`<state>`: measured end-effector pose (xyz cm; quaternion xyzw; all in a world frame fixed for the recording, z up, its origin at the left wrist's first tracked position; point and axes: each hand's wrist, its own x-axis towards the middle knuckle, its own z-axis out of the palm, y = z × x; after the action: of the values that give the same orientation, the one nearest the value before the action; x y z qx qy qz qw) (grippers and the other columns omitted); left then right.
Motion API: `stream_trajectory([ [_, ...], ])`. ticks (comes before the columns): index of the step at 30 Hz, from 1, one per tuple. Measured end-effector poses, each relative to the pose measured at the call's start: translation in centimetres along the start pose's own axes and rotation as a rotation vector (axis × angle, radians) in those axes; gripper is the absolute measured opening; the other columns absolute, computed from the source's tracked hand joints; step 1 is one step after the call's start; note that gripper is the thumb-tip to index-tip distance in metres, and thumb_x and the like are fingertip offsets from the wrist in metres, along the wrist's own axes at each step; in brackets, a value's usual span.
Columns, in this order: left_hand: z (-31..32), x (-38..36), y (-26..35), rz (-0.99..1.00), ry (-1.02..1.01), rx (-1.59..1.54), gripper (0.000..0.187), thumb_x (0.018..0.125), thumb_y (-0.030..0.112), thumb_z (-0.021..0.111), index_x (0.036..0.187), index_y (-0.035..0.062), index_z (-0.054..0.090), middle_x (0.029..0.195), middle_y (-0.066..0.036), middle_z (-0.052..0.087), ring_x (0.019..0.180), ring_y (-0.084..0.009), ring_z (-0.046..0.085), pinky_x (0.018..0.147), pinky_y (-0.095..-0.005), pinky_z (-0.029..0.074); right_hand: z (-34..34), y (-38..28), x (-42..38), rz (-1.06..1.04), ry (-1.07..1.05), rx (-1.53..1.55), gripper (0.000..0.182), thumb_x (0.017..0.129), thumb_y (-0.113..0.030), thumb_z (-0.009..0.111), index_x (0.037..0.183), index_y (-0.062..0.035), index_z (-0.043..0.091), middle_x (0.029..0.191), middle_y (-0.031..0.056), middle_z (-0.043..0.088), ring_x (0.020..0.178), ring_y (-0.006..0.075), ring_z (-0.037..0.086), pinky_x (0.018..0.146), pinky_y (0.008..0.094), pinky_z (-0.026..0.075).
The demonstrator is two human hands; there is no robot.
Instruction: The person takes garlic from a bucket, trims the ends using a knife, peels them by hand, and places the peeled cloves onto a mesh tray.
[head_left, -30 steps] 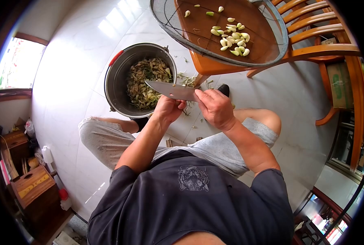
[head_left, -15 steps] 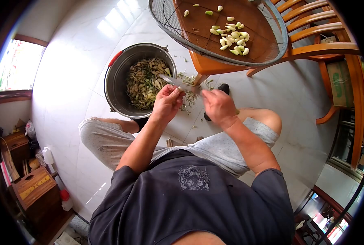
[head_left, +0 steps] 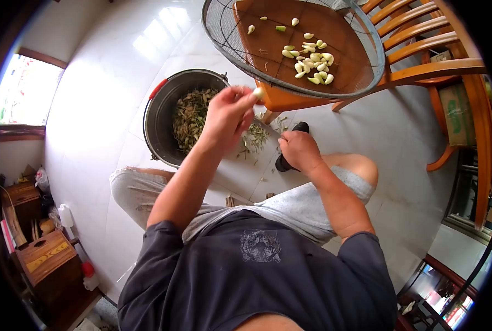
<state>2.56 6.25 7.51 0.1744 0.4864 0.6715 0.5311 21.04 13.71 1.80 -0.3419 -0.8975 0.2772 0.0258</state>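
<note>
My left hand (head_left: 229, 118) is raised between the bucket and the sieve, pinching a peeled white garlic clove (head_left: 258, 94) at its fingertips. Closed around a knife, my right hand (head_left: 301, 150) is lower and to the right, above my shoe. The knife's blade (head_left: 272, 128) is thin and blurred, pointing up and left. A grey metal bucket (head_left: 151, 129) with a red handle grip holds unpeeled bulbs with dry leaves (head_left: 191, 118). On the round mesh sieve (head_left: 224, 41) lie several peeled cloves (head_left: 315, 58), mostly clustered.
The sieve sits on a wooden chair (head_left: 290, 100). Leafy peelings (head_left: 254, 138) litter the tiled floor (head_left: 100, 132) beside the bucket. A black shoe (head_left: 284, 163) stands near them. Wooden boxes (head_left: 47, 254) are at the left, and a cardboard box (head_left: 458, 116) is at the right.
My left hand has moved up and right toward the sieve with the clove, away from the knife. My right hand has shifted slightly down, still holding the knife.
</note>
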Motion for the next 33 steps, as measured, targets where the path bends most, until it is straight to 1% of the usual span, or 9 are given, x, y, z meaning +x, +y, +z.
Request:
stream_trajectory([
  [4,2.9,4.6,3.1,-0.043,-0.100,-0.048,0.029,0.091,0.023,0.058,0.103,-0.0024,0.052,0.084,-0.010,0.061,0.055,-0.0053,0.048,0.043,-0.0150,0.038,-1.8,-2.0,-0.4,-0.102,0.095,0.198,0.019,0.081,-0.019,0.056,0.077,-0.0017,0.062,0.071,0.0208,0.060,0.069,0.0390,0.058,0.064,0.0440,0.046],
  [10,0.2,2.5,3.8,-0.164,-0.010,-0.328,0.029,0.089,0.008,0.050,0.110,-0.0118,0.047,0.095,-0.017,0.057,0.076,-0.0188,0.054,0.070,-0.0262,0.047,-2.8,-2.0,-0.6,-0.006,0.084,0.266,0.020,0.081,-0.020,0.057,0.078,-0.0006,0.063,0.070,0.0202,0.060,0.067,0.0378,0.058,0.062,0.0415,0.046],
  [11,-1.3,2.0,3.4,-0.241,-0.052,-0.450,0.028,0.081,-0.007,0.042,0.108,-0.0107,0.046,0.101,-0.019,0.055,0.084,-0.0229,0.054,0.075,-0.0298,0.046,-0.9,-0.1,-0.4,0.038,0.081,0.251,0.020,0.081,-0.020,0.058,0.079,-0.0007,0.063,0.070,0.0201,0.060,0.067,0.0375,0.058,0.062,0.0410,0.046],
  [15,-4.9,-0.6,0.6,-0.241,0.029,-0.440,0.045,0.067,-0.016,0.034,0.111,-0.0136,0.047,0.107,-0.020,0.052,0.097,-0.0262,0.054,0.082,-0.0308,0.047,0.1,0.6,-0.3,0.109,0.049,0.297,0.020,0.079,-0.020,0.058,0.081,-0.0009,0.065,0.074,0.0204,0.062,0.072,0.0375,0.060,0.066,0.0413,0.048],
  [19,-7.0,-1.4,-2.4,-0.252,0.003,-0.493,0.033,0.082,-0.014,0.044,0.115,-0.0123,0.045,0.115,-0.023,0.052,0.112,-0.0297,0.052,0.100,-0.0354,0.042,0.0,-0.1,-0.2,0.134,0.036,0.320,0.020,0.080,-0.021,0.058,0.081,-0.0018,0.065,0.073,0.0209,0.061,0.072,0.0379,0.060,0.065,0.0416,0.048],
  [20,-7.4,-1.5,-2.9,-0.251,-0.005,-0.495,0.032,0.082,-0.013,0.045,0.114,-0.0119,0.046,0.115,-0.023,0.052,0.112,-0.0297,0.052,0.100,-0.0348,0.042,-0.1,-0.2,-0.2,0.133,0.041,0.329,0.021,0.081,-0.021,0.058,0.082,-0.0019,0.065,0.073,0.0209,0.061,0.071,0.0377,0.060,0.065,0.0411,0.048],
  [23,-7.1,-2.2,-3.5,-0.203,-0.045,-0.453,0.030,0.083,-0.008,0.056,0.112,-0.0105,0.048,0.112,-0.021,0.056,0.112,-0.0277,0.054,0.099,-0.0318,0.042,-0.2,-0.8,-0.1,0.139,0.056,0.371,0.023,0.082,-0.021,0.060,0.085,0.0017,0.065,0.063,0.0151,0.059,0.056,0.0217,0.055,0.059,0.0326,0.045],
  [26,-7.4,-2.1,-4.4,-0.105,0.014,-0.267,0.033,0.081,-0.006,0.060,0.112,-0.0103,0.048,0.110,-0.020,0.059,0.109,-0.0254,0.056,0.098,-0.0301,0.042,-0.4,-1.6,-0.1,0.124,0.088,0.443,0.020,0.083,-0.020,0.060,0.087,-0.0015,0.066,0.063,0.0188,0.058,0.060,0.0304,0.059,0.058,0.0353,0.045],
  [33,-8.1,-2.3,-5.7,-0.247,0.124,-0.256,0.024,0.084,0.000,0.062,0.106,-0.0046,0.056,0.098,-0.014,0.063,0.094,-0.0220,0.062,0.083,-0.0317,0.050,-0.4,-2.5,0.0,-0.132,0.175,0.535,0.017,0.082,-0.012,0.061,0.095,-0.0012,0.065,0.070,0.0153,0.060,0.063,0.0261,0.060,0.058,0.0321,0.046],
])
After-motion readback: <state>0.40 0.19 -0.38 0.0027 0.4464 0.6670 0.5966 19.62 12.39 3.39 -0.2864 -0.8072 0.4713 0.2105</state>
